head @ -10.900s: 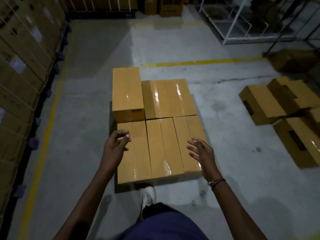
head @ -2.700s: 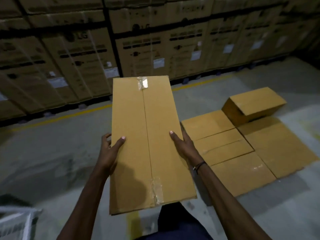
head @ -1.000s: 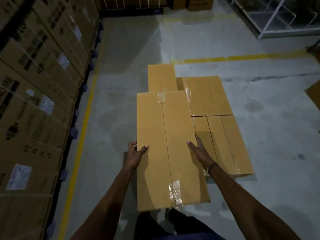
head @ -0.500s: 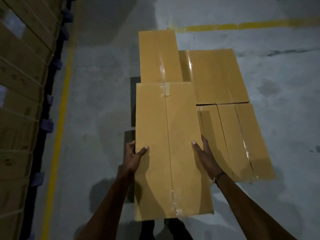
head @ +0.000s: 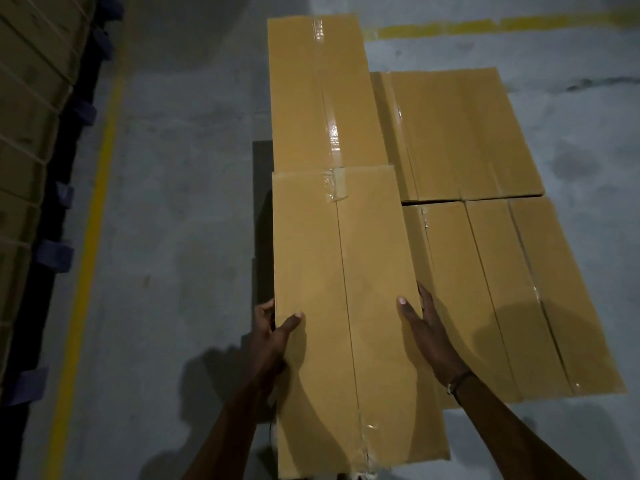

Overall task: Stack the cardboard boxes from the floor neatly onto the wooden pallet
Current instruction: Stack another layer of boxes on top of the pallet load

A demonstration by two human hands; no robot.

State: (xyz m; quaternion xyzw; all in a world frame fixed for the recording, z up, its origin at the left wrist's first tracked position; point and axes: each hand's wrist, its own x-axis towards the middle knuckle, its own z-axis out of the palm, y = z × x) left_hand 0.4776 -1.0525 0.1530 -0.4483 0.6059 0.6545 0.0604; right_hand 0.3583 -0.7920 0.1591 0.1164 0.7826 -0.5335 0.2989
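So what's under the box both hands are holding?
The held box, gripped by the left hand and right hand, covers the near-left corner of the stack. Beside it the lower-layer boxes show; whatever lies directly beneath, pallet included, is hidden.

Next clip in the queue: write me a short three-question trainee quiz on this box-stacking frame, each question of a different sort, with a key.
1. True or false: both bare hands grip the long tan cardboard box by its long sides.
2. Multiple choice: the yellow painted floor line on the grey concrete runs
A. to the left of the box stack
B. under the held box
C. across the person's forearms
3. Fill in: the upper-layer cardboard box already stacked lies directly ____ the held box's far end.

Key
1. True: the left hand is on the left edge, the right hand on the right edge.
2. A
3. beyond
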